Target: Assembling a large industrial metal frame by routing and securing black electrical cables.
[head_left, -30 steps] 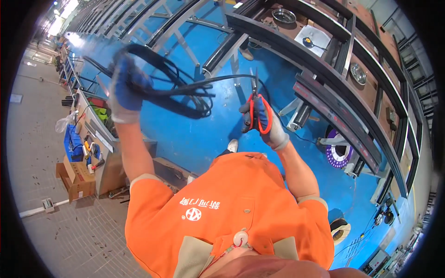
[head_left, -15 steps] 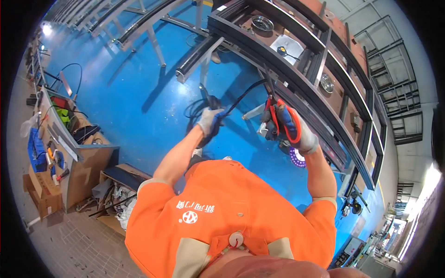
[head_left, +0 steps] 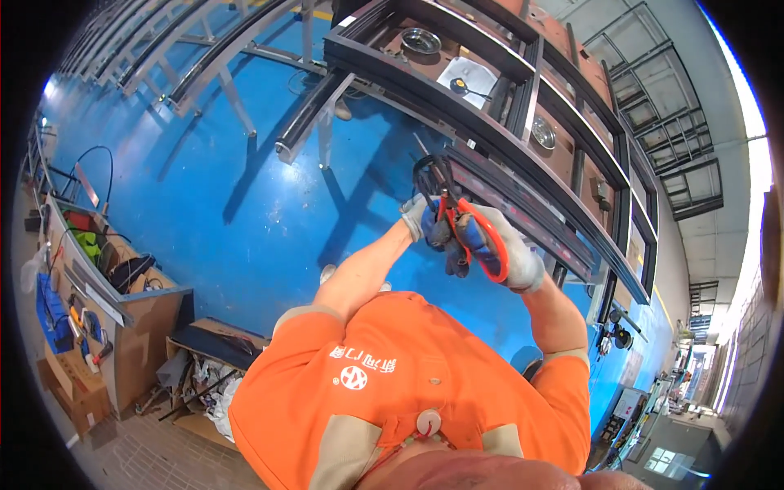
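Observation:
My right hand (head_left: 518, 255), in a grey and dark-blue work glove, is closed on a red-handled cutting tool (head_left: 496, 243), with one loop handle around the glove's back. Its blades are hidden among the fingers and a bunched black rubber-like strip (head_left: 433, 170). My left hand (head_left: 418, 217), in a similar glove, grips that strip just left of the tool, the two hands nearly touching. Beyond them lies a dark metal frame (head_left: 457, 94), its near edge just past the strip.
Round metal dishes (head_left: 420, 41) and a white sheet (head_left: 468, 80) show within the frame's openings. Grey trestles (head_left: 237, 102) stand on the blue floor at the far left. A wooden bin (head_left: 151, 327) with tools is at the left, and dark frames (head_left: 692, 188) lean on the right wall.
My left hand has moved right and up to meet the right hand. The strip, stretched toward the frame before, is now bunched between the hands. The right hand has shifted slightly left.

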`<state>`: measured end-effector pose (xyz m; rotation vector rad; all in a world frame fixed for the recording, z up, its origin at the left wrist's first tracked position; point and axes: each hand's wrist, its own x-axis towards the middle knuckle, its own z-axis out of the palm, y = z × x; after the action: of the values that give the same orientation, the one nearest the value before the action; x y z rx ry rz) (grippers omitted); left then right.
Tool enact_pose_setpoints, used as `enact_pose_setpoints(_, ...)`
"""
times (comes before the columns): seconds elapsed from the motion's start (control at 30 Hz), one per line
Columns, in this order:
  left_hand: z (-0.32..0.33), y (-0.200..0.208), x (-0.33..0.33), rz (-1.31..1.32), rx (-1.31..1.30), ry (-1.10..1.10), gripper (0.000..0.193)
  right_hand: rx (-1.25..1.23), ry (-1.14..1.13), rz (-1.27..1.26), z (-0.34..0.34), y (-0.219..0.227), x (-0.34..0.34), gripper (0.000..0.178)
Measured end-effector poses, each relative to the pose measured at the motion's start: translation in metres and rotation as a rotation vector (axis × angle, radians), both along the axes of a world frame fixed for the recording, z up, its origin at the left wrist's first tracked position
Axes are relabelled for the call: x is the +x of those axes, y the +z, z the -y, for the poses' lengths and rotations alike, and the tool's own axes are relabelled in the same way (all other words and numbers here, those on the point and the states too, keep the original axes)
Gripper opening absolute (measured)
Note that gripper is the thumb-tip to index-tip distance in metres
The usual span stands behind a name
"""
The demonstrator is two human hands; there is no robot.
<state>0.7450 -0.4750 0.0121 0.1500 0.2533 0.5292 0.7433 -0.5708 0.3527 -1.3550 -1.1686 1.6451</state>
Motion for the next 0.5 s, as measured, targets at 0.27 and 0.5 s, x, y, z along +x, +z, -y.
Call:
enact_pose_setpoints(0.27, -0.001, 0.016, -0.078, -0.07, -0.046, -0.08, 0.016, 0.005, 0.003, 0.065, -0.008, -0.019, 0.015, 0.023)
enact_pose_setpoints(0.5, 0.048, 0.031, -0.13, -0.177, -0.123, -0.133, 0.012, 0.377, -0.359, 0.327, -0.033, -0.176, 0.026, 0.02)
